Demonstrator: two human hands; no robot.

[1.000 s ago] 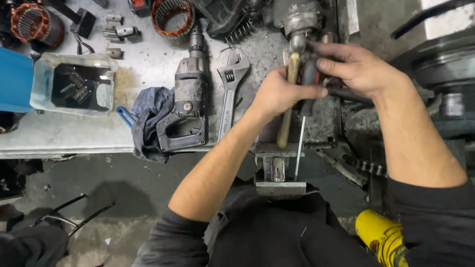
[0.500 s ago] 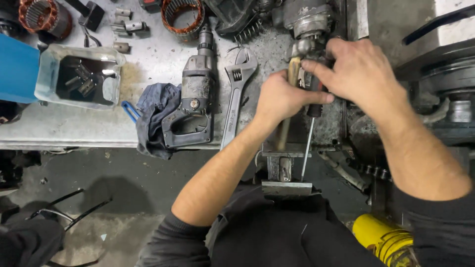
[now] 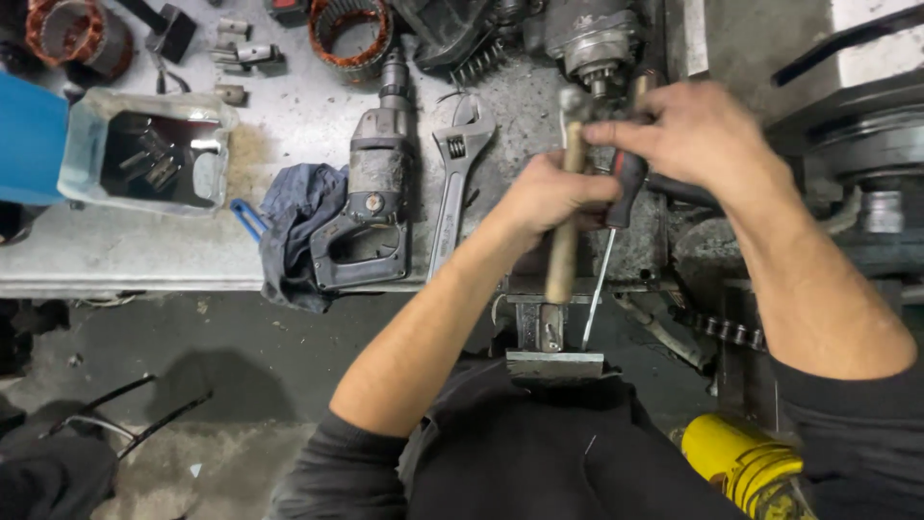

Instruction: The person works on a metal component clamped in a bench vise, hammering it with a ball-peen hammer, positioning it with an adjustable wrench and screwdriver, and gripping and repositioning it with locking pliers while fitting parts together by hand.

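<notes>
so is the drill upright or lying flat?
Lying flat: the drill rests on its side on the bench, chuck pointing away, beside the adjustable wrench.

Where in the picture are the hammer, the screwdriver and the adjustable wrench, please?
hammer (image 3: 562,255): head view, on its wooden handle.
screwdriver (image 3: 598,289): head view, on its bare metal shaft.
adjustable wrench (image 3: 449,207): head view, on its flat handle on the bench.

A grey metal workbench (image 3: 144,255), scuffed and dusty, is running across the upper half of the view, its front edge catching cold overhead light. Below it a dark concrete floor (image 3: 221,356) is lying stained and gritty, with 2 thin black rods (image 3: 144,409) casting shadows on it. Heavy dark machinery (image 3: 866,144) is crowding the right side
</notes>
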